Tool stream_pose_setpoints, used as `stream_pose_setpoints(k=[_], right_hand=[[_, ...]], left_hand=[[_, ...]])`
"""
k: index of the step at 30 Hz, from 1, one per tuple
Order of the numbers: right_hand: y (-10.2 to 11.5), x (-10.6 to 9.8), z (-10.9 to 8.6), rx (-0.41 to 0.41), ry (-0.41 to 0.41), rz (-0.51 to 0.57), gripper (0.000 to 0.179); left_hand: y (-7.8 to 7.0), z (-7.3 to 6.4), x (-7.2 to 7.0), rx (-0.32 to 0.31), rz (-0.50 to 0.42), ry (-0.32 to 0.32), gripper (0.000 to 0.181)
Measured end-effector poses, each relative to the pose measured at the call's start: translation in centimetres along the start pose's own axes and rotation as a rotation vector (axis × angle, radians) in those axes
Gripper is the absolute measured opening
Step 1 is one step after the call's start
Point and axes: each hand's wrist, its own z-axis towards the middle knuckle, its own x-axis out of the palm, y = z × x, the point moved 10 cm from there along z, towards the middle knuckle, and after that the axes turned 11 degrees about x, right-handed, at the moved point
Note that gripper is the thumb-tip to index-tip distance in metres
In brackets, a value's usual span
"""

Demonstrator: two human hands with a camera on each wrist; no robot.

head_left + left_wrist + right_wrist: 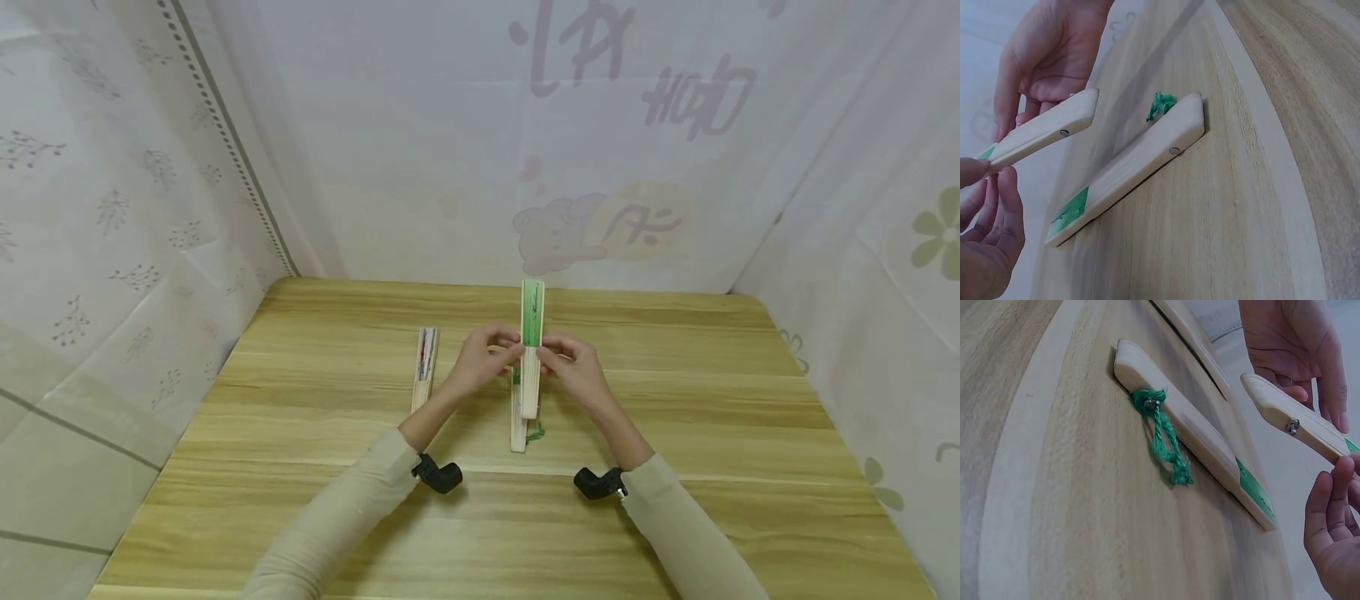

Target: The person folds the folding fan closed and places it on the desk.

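A folded hand fan (530, 385) with pale wooden ribs and a green leaf is held up over the table. My left hand (483, 360) pinches its left edge between thumb and fingers, where leaf meets ribs. From the other side my right hand (576, 368) pinches it at the same height. A metal rivet (1292, 427) shows near its lower end. Under it lies a second folded green fan (1147, 156), partly hidden in the head view. Green cord (1163, 440) is looped at this fan's rivet and trails onto the wood.
Left of my hands a third folded fan (424, 367) lies on the wooden table (675, 533), its leaf patterned in white, grey and red; my left forearm covers its lower end. Printed cloth (420, 167) hangs behind the table and along both sides.
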Motion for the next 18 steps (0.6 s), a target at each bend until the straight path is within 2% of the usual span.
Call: stream_pose_setpoints(k=[9,18], right_hand=[[-0.1,-1.5,-0.5,0.004,-0.070,-0.017,0.024],[-0.3,-3.1,-1.2,0.015,-0.105,-0.038,0.026]], left_hand=[[0.1,0.3,1.3,0.003,0.013,0.016,0.021],[0.4,0.7,3.2,-0.005,0.011,0.014,0.021]])
